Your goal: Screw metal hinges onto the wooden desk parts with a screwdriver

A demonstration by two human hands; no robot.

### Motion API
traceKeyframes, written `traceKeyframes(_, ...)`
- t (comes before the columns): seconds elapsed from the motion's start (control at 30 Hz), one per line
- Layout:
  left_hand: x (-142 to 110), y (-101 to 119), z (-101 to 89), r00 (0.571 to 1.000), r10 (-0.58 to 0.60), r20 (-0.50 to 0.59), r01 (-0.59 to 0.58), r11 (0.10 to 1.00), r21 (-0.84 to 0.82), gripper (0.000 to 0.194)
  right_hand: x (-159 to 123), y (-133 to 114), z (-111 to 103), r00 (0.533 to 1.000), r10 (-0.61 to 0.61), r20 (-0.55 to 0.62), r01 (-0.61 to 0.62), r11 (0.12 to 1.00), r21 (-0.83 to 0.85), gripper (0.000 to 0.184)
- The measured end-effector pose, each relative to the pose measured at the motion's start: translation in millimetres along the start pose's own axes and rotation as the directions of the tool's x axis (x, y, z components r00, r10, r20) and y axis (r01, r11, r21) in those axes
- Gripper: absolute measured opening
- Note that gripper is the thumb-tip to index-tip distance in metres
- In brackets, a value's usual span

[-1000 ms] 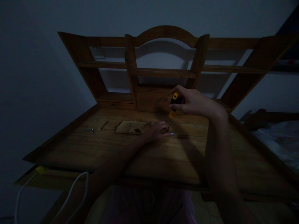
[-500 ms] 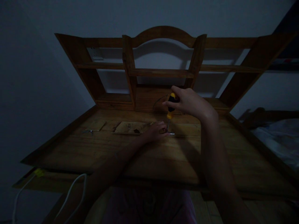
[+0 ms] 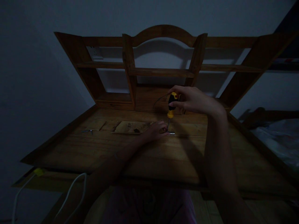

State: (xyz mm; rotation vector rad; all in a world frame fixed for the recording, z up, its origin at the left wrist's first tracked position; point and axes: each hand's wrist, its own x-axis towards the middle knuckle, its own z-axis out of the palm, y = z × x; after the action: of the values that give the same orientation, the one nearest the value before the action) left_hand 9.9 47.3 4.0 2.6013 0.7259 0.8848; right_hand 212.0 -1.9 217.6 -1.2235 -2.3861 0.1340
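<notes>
The room is dim. My right hand [image 3: 192, 100] is closed round the black and yellow handle of a screwdriver [image 3: 171, 105] held upright, its tip down on the wooden desk top [image 3: 149, 152]. My left hand [image 3: 157, 130] rests on the desk with fingers pinched at the screwdriver's tip, next to a small metal piece [image 3: 172, 133]; what the fingers grip is too small to make out.
A wooden shelf unit [image 3: 161, 71] rises at the back of the desk. A flat wood piece [image 3: 132, 127] and a smaller one [image 3: 98, 125] lie left of my hands, with metal bits [image 3: 87, 131] nearby. White cable [image 3: 72, 189] hangs at the lower left. Bedding [image 3: 277, 140] lies right.
My right hand has turned slightly on the screwdriver handle, staying over the same spot. The left hand has kept still at the tip.
</notes>
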Motion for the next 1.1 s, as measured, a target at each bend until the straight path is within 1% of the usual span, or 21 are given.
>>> traceKeyframes(0.1,0,0,0.0,1.0,-0.005,0.0,0.005,1.0,-0.001,0.022,4,-1,7,0.998,0.008,-0.066,-0.013,0.997,-0.076,0.028)
traceKeyframes(0.2,1,1,-0.6,1.0,-0.004,0.003,0.004,1.0,-0.001,0.021,6,0,11,0.992,0.052,-0.112,-0.068,0.987,-0.144,0.033)
traceKeyframes(0.27,1,2,-1.0,1.0,-0.007,-0.002,0.007,1.0,0.003,0.02,6,3,10,0.99,0.067,-0.126,-0.086,0.984,-0.154,0.035)
traceKeyframes(0.33,1,2,-1.2,1.0,-0.005,-0.003,0.005,1.0,0.002,0.02,3,6,6,0.995,0.039,-0.091,-0.049,0.992,-0.114,0.037)
traceKeyframes(0.43,1,2,-0.7,1.0,0.003,-0.005,-0.003,1.0,-0.013,0.02,-2,12,-3,1.0,-0.02,0.006,0.02,1.0,-0.004,0.046)
traceKeyframes(0.5,1,1,-0.1,1.0,0.001,-0.01,-0.001,1.0,-0.02,0.021,-5,14,-7,0.999,-0.025,0.037,0.023,0.999,0.043,0.05)
traceKeyframes(0.67,1,-1,0.5,1.0,-0.003,0.016,0.003,1.0,-0.03,0.023,-5,12,-8,1.0,0.006,0.002,-0.006,1.0,0.022,0.042)
traceKeyframes(0.77,1,-1,0.0,1.0,-0.012,0.01,0.012,1.0,-0.02,0.023,-4,10,-6,0.999,0.028,-0.019,-0.028,1.0,-0.003,0.037)
traceKeyframes(0.9,1,-1,0.0,1.0,0.006,-0.008,-0.007,1.0,-0.022,0.022,-1,9,-3,0.995,0.053,-0.088,-0.058,0.997,-0.056,0.035)
traceKeyframes(1.0,1,-1,0.6,1.0,0.006,-0.001,-0.006,1.0,-0.019,0.023,2,10,0,0.99,0.063,-0.125,-0.077,0.992,-0.104,0.035)
traceKeyframes(1.03,1,-1,0.7,1.0,-0.001,0.003,0.001,1.0,-0.015,0.024,2,11,0,0.99,0.071,-0.125,-0.085,0.99,-0.11,0.036)
traceKeyframes(1.1,1,-1,0.9,1.0,-0.009,0.01,0.009,1.0,-0.008,0.025,2,14,-1,0.993,0.083,-0.087,-0.091,0.991,-0.094,0.038)
